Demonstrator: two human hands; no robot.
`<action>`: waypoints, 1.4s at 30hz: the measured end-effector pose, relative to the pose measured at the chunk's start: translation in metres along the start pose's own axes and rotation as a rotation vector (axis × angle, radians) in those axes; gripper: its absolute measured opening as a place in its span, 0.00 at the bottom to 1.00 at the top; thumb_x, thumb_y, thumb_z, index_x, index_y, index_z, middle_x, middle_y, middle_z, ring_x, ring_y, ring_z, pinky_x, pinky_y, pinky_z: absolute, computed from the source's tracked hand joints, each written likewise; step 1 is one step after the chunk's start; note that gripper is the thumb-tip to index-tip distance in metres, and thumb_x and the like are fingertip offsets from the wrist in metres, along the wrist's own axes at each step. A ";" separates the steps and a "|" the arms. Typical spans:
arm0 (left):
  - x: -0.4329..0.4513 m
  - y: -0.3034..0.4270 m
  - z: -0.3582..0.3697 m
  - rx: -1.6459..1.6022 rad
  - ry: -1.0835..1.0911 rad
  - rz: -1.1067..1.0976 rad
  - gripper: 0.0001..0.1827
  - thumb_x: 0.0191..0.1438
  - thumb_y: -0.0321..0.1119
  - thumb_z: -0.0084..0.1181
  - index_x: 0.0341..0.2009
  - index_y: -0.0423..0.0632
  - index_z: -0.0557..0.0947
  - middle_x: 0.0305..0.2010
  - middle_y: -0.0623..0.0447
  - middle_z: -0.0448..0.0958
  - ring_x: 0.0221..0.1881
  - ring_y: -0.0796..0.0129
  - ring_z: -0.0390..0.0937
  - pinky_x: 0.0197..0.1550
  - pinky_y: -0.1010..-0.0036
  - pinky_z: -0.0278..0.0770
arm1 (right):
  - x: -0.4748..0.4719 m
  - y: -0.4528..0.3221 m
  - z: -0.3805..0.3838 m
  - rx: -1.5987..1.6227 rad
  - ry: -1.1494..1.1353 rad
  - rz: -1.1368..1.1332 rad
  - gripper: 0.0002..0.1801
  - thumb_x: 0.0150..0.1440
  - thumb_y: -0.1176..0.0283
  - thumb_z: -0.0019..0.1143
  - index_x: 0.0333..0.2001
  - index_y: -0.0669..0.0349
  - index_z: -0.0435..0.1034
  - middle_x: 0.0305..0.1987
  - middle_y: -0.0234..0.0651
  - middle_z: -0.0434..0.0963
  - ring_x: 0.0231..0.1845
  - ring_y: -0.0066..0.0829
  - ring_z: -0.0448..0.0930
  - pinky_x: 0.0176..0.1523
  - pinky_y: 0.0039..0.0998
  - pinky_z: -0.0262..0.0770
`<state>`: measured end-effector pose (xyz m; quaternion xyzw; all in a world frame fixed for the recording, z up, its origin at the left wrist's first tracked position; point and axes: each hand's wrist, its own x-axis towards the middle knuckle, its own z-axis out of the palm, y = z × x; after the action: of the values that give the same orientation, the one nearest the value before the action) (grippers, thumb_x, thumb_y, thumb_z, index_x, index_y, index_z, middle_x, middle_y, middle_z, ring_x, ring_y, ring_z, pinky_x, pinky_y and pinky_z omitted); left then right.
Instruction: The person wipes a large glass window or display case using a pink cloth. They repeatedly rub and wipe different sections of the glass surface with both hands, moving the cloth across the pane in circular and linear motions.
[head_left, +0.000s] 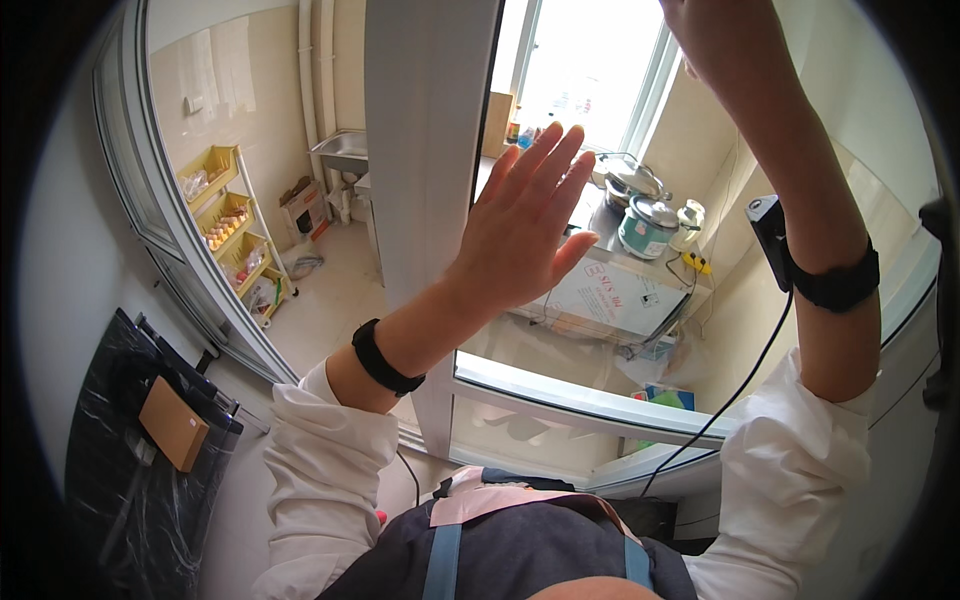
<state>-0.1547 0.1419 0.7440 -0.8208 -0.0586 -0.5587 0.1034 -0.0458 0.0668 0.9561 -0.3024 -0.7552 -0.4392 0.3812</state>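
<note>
My left hand (529, 217) is raised with its palm towards the glass pane of a white-framed sliding door (426, 187). Its fingers are stretched out, the thumb stands apart, and it holds nothing. Whether the palm touches the glass I cannot tell. My right hand (701, 34) reaches high up at the top edge of the picture, in front of the window side of the pane. Most of its fingers are cut off or hidden, so anything in it does not show. Black straps circle both forearms, and a small device (768, 236) with a cable sits on the right one.
Behind the glass, a green rice cooker (648, 227) and a lidded pot (634, 181) stand on a steel counter (600, 292). Through the doorway at left are a yellow tiered rack (232, 225), a steel sink (343, 146) and a cardboard box (304, 210). A plastic-wrapped black suitcase (127, 480) carries a brown box (174, 425).
</note>
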 end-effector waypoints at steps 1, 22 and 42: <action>-0.003 -0.003 -0.001 -0.036 0.020 -0.004 0.40 0.54 0.46 0.59 0.66 0.45 0.58 0.73 0.45 0.49 0.74 0.54 0.43 0.70 0.54 0.46 | -0.001 0.001 -0.002 -0.555 -0.028 -0.159 0.15 0.52 0.83 0.55 0.45 0.60 0.71 0.50 0.37 0.70 0.51 0.39 0.71 0.57 0.31 0.68; -0.031 -0.029 0.010 -0.306 0.355 0.010 0.42 0.57 0.47 0.55 0.67 0.37 0.52 0.70 0.31 0.47 0.71 0.38 0.47 0.68 0.51 0.51 | -0.081 -0.026 0.021 -0.429 -0.327 -0.141 0.22 0.45 0.81 0.62 0.44 0.46 0.76 0.54 0.23 0.74 0.52 0.30 0.71 0.55 0.36 0.67; -0.011 0.003 0.038 -0.242 0.220 -0.022 0.43 0.59 0.51 0.50 0.68 0.38 0.50 0.71 0.34 0.47 0.73 0.42 0.44 0.69 0.51 0.45 | -0.148 -0.033 -0.024 -0.332 -0.305 -0.149 0.18 0.49 0.72 0.56 0.45 0.43 0.77 0.56 0.26 0.73 0.53 0.35 0.74 0.52 0.36 0.69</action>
<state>-0.1240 0.1484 0.7205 -0.7605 0.0117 -0.6492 0.0035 0.0140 0.0131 0.8250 -0.3673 -0.7415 -0.5337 0.1744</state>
